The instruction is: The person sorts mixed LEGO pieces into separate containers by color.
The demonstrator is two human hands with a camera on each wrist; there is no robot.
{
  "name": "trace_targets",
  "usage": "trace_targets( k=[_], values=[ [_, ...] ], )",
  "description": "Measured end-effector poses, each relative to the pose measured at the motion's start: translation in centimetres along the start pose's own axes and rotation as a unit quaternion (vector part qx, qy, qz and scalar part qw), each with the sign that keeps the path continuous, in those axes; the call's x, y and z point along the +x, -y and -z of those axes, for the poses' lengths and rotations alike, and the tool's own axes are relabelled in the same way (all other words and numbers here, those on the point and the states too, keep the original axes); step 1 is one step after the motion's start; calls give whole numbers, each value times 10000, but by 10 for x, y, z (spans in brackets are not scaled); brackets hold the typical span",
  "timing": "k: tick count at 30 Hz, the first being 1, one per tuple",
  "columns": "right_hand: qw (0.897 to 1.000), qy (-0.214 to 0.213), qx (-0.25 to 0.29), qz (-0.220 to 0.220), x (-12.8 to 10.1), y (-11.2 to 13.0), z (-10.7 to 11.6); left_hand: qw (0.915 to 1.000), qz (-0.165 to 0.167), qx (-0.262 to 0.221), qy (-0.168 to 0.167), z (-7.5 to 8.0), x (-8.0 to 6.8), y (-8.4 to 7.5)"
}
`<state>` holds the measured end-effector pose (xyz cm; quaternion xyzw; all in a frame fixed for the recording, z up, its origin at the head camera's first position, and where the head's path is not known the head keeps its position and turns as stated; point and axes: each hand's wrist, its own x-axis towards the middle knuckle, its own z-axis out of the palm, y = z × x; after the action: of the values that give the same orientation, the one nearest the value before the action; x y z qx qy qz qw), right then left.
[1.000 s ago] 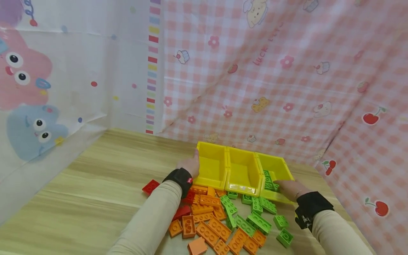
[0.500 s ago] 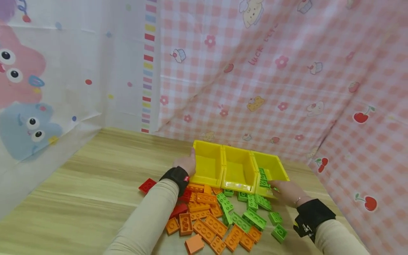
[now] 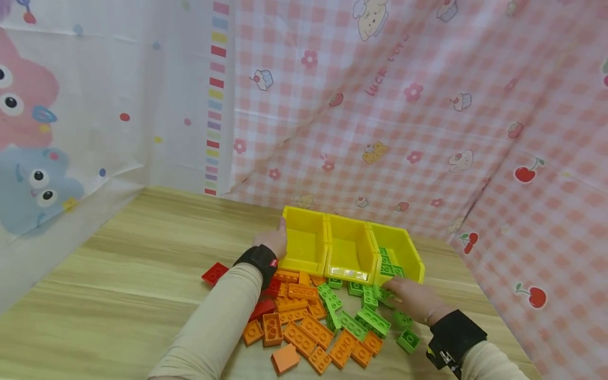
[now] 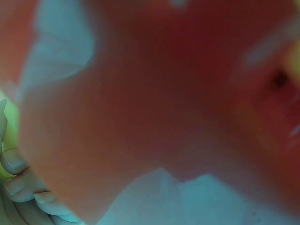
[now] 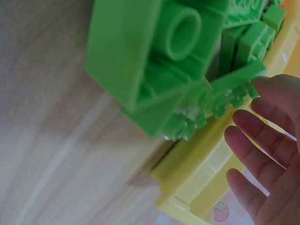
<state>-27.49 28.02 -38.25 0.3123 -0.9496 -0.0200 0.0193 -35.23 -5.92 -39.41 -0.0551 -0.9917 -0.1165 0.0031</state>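
Since a second ago the right hand (image 3: 410, 298) has drawn back out of the right bin (image 3: 404, 253) and now lies over the green bricks (image 3: 372, 319) in front of it, while the left hand (image 3: 272, 241) has stayed at the left bin (image 3: 304, 243).

Pink checked cloth (image 3: 427, 116) hangs behind and to the right, and a pale cartoon sheet (image 3: 71, 105) hangs on the left. Below them is the wooden table (image 3: 119, 274).

Three yellow bins stand side by side at the back of the table, touching. The left bin and the middle bin (image 3: 349, 248) show bare yellow floors; the right bin has green bricks in it.

In front of the bins lies a heap of bricks: orange bricks (image 3: 304, 330) to the left, green ones to the right, and red bricks (image 3: 216, 273) at the left edge, partly under the left sleeve (image 3: 214, 327).

The left hand holds the left bin's outer wall, thumb up at the rim. The left wrist view is a blur, with curled fingertips (image 4: 18, 185) at its edge.

The right hand is loosely spread, fingers (image 5: 262, 140) nearly straight, and grips nothing that I can see; in the right wrist view it is just beside a green brick (image 5: 154, 61) and the bin's front lip.
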Motion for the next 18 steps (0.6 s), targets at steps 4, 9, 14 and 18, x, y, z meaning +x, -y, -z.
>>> trace_targets(
  k=[4,9,14,18],
  values=[
    [9998,54,31,-198,1,4,-3,10000,-5,-48,-48,0,0,1],
    [9996,-31,99,-263,1,7,-6,10000,14,-21,-49,2,-2,0],
    [9996,-231,65,-131,1,10,-7,10000,31,-49,52,6,-5,-1],
    [9994,-292,138,-122,2,12,-8,9999,54,-104,62,8,-7,-2]
  ],
)
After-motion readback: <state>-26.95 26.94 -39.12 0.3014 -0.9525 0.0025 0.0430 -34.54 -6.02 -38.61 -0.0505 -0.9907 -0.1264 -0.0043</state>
